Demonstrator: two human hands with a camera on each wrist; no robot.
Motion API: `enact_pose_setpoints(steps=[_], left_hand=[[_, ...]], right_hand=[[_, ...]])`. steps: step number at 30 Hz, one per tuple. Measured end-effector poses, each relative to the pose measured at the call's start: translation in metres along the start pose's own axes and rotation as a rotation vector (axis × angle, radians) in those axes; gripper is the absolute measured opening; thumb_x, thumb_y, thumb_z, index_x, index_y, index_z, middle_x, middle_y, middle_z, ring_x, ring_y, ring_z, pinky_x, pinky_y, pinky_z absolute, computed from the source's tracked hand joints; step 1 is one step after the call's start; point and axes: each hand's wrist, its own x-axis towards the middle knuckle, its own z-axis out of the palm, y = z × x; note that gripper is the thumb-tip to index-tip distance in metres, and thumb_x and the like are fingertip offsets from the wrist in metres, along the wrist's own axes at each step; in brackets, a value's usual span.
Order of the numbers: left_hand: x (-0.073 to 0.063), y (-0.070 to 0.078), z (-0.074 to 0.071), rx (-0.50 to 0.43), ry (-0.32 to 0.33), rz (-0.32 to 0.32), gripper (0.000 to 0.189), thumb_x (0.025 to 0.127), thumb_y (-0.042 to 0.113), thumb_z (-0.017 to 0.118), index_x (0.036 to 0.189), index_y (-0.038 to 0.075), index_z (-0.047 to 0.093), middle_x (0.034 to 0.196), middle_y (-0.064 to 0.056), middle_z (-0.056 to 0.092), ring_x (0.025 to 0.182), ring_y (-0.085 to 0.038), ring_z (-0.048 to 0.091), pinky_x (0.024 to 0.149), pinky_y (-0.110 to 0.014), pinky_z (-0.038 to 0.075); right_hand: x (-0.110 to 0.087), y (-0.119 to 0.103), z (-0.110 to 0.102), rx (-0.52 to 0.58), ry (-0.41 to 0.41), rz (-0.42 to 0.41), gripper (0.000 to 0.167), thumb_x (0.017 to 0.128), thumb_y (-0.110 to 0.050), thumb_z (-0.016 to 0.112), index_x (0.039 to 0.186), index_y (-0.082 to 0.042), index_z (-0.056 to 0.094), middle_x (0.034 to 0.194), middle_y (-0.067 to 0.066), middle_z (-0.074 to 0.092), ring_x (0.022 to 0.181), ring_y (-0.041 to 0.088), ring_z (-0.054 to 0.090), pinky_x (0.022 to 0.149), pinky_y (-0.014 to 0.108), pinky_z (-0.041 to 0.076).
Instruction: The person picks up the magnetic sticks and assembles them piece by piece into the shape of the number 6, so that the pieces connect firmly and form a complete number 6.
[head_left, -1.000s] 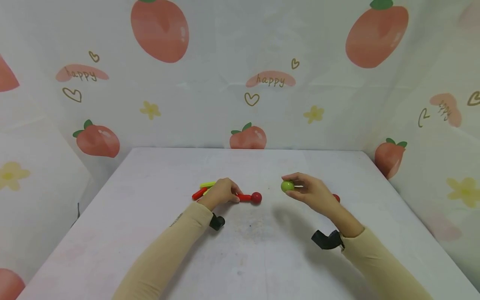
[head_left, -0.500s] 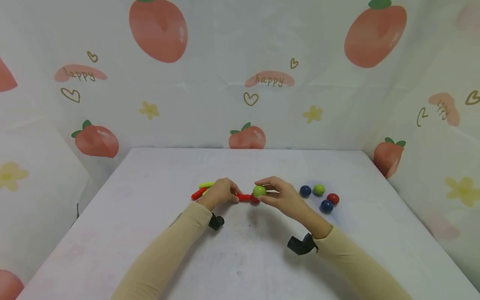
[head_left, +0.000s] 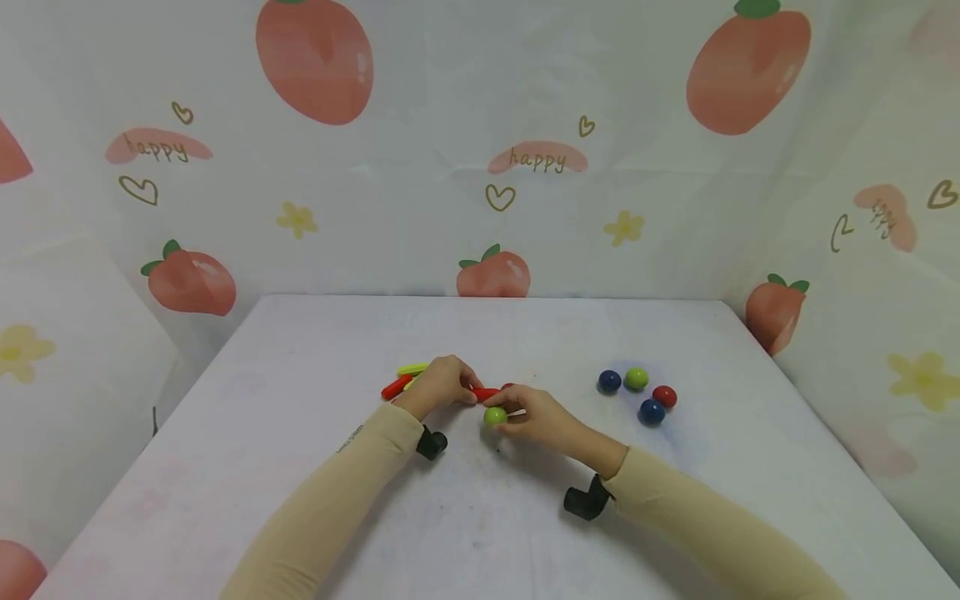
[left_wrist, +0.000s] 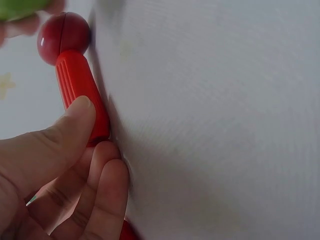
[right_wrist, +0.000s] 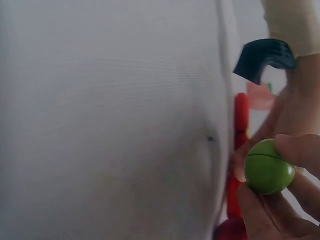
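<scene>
My left hand (head_left: 444, 386) pinches a red ridged stick (left_wrist: 75, 75) low over the white table, thumb on one side and fingers on the other. At the stick's far end, touching it, sits a dark red ball (left_wrist: 65, 37) with a seam line. My right hand (head_left: 543, 419) holds a glossy green ball (head_left: 495, 416) between thumb and fingers, just in front of the red stick. In the head view that hand mostly hides the dark red ball. The green ball's seam shows clearly in the right wrist view.
Left of my left hand lie a red stick (head_left: 396, 387) and yellow sticks (head_left: 412, 368), partly hidden. On the right rest a blue ball (head_left: 609, 382), a green ball (head_left: 637, 379), a red ball (head_left: 664, 397) and another blue ball (head_left: 652, 412). A printed cloth hangs behind the table.
My right hand has carried the green ball leftward, past the dark red ball, then lower and nearer to me. The balls on the right have come into sight. My left hand stays put.
</scene>
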Motion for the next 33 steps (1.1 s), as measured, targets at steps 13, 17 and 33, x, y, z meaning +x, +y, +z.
enact_pose_setpoints(steps=[13, 17, 33], left_hand=[[-0.0022, 0.0017, -0.0004, -0.037, -0.014, -0.055, 0.014, 0.079, 0.016, 0.074, 0.093, 0.016, 0.074, 0.088, -0.002, 0.064, 0.082, -0.016, 0.052, 0.074, -0.025, 0.045], [-0.0025, 0.0015, -0.0003, -0.029, -0.008, -0.04, 0.014, 0.078, 0.015, 0.074, 0.093, 0.016, 0.074, 0.086, -0.001, 0.064, 0.081, -0.016, 0.052, 0.072, -0.025, 0.045], [-0.0015, -0.0003, 0.0009, -0.015, 0.013, -0.014, 0.015, 0.077, 0.015, 0.075, 0.092, 0.015, 0.074, 0.085, -0.001, 0.066, 0.079, -0.014, 0.054, 0.075, -0.027, 0.046]], right_hand=[[0.0013, 0.0063, 0.0095, -0.076, -0.058, 0.013, 0.035, 0.082, -0.006, 0.069, 0.115, -0.003, 0.061, 0.113, 0.009, 0.064, 0.106, 0.022, 0.061, 0.085, 0.031, 0.053], [0.0009, 0.006, 0.0094, -0.082, -0.056, 0.002, 0.035, 0.082, -0.006, 0.069, 0.115, -0.002, 0.06, 0.113, 0.009, 0.063, 0.106, 0.022, 0.061, 0.086, 0.03, 0.053], [-0.0005, 0.0066, 0.0093, -0.056, -0.058, -0.006, 0.035, 0.083, -0.008, 0.069, 0.116, -0.002, 0.06, 0.115, 0.011, 0.063, 0.106, 0.023, 0.062, 0.085, 0.029, 0.053]])
